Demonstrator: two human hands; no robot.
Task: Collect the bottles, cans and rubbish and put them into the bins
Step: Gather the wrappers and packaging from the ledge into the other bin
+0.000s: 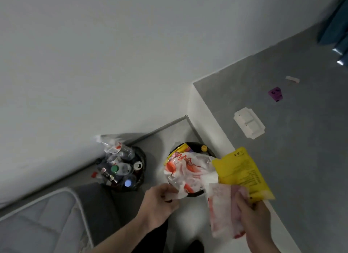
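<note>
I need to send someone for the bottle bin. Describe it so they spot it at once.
Find the white wall's foot beside the grey mattress. Two round bins stand there; take the bottle bin, the one nearer the mattress. It is stuffed with clear plastic bottles and a can, while the other bin overflows with red-and-white wrappers.

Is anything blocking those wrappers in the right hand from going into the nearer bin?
Yes: a crumpled red-and-white plastic bag, gripped by the left hand, covers most of the bin opening.
</note>
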